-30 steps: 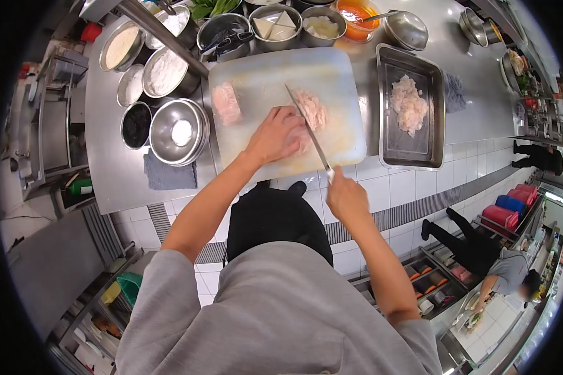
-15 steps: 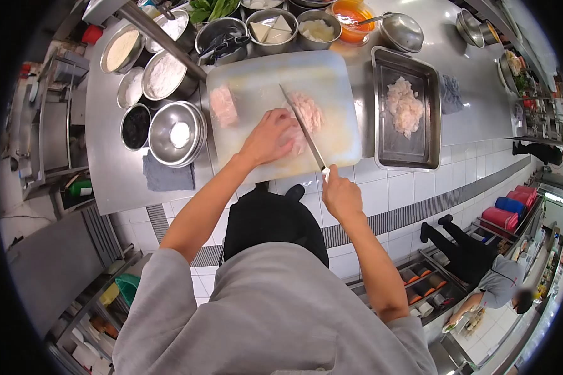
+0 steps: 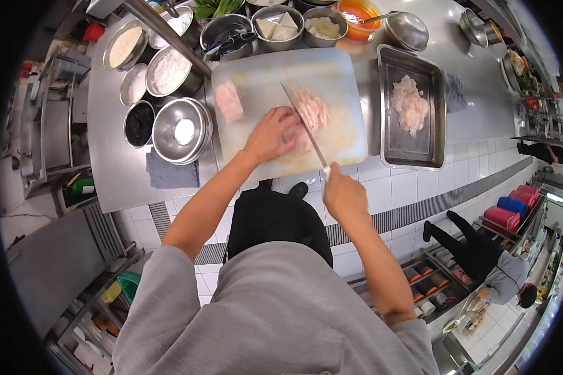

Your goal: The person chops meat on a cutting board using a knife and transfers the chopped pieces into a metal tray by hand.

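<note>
On the white cutting board [image 3: 256, 72], my left hand [image 3: 273, 134] presses down with bent fingers on a piece of pale pink raw meat [image 3: 304, 142], mostly hidden under the fingertips. My right hand [image 3: 345, 195] is closed around the light handle of a kitchen knife [image 3: 311, 134]. The long blade points up and left across the board, close beside my left fingertips. Thin meat strips [image 3: 313, 107] lie in a heap right of the blade. A larger block of the same meat [image 3: 229, 102] rests at the board's left side.
Right of the board, a metal tray [image 3: 413, 161] holds a heap of cut pale meat [image 3: 410, 106]. Stacked metal bowls [image 3: 169, 119] and a grey cloth [image 3: 169, 172] are at the left. Several filled containers line the back. Another person [image 3: 494, 259] stands at lower right.
The knife and both hands stay in nearly the same place over the meat. The whole view has shifted slightly, with the table's contents a little further right.
</note>
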Demonstrator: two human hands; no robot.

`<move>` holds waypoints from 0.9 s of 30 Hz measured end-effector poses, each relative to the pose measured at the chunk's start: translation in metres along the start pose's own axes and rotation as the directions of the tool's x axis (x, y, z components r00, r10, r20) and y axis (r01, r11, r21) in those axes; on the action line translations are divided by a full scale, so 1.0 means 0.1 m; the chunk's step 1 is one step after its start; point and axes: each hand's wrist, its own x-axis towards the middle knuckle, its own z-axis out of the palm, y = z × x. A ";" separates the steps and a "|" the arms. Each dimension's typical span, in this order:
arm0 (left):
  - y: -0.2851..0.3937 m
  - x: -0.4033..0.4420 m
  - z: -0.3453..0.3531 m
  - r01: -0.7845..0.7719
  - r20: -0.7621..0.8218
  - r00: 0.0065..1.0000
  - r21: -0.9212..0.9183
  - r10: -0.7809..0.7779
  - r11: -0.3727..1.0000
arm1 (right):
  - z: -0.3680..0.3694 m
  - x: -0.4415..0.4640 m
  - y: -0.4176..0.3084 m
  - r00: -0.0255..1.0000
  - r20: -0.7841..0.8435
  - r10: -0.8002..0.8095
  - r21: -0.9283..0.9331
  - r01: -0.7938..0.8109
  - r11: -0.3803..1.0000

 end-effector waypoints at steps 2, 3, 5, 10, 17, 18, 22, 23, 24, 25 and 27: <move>-0.01 -0.01 0.02 -0.018 -0.033 0.999 -0.010 0.017 1.000 | -0.03 -0.11 0.09 1.000 0.025 0.003 -0.013 -0.002 1.000; -0.02 -0.01 0.01 -0.010 -0.034 0.999 -0.010 0.010 1.000 | 0.03 -0.12 0.12 0.999 0.048 0.017 0.005 -0.017 1.000; 0.01 -0.01 0.02 0.006 -0.043 0.999 -0.046 -0.008 0.999 | 0.20 -0.06 0.15 0.996 0.081 0.036 0.017 -0.037 0.999; -0.01 0.01 0.01 -0.002 -0.052 0.999 -0.039 0.000 0.999 | 0.12 0.06 0.10 0.998 0.049 0.040 0.004 -0.040 0.999; -0.01 -0.02 0.01 -0.017 -0.092 0.996 -0.021 0.015 1.000 | 0.47 0.17 0.22 1.000 -0.008 0.025 0.039 -0.025 0.999; 0.01 -0.02 0.03 -0.025 -0.087 0.996 -0.024 0.023 0.999 | 0.46 0.25 0.22 1.000 0.009 0.018 0.033 -0.018 0.999; -0.01 -0.06 0.04 0.025 -0.041 0.999 -0.013 -0.026 1.000 | 0.27 0.20 0.24 1.000 0.003 -0.004 0.047 0.003 0.999; -0.04 -0.06 0.05 0.025 -0.044 0.999 -0.020 -0.026 0.999 | 0.19 0.13 0.23 1.000 0.018 0.012 0.034 -0.013 0.999; -0.04 -0.08 0.04 0.024 -0.044 0.999 -0.020 -0.025 1.000 | 0.14 0.05 0.22 0.999 0.036 0.028 0.022 -0.029 0.999; -0.02 -0.10 0.04 0.011 -0.073 0.997 0.002 -0.011 1.000 | 0.10 -0.06 0.22 0.999 0.038 0.033 0.023 -0.034 0.999; -0.02 -0.08 0.06 -0.010 -0.109 0.994 0.022 0.012 1.000 | 0.06 -0.25 0.26 0.997 0.052 0.064 -0.008 -0.064 0.998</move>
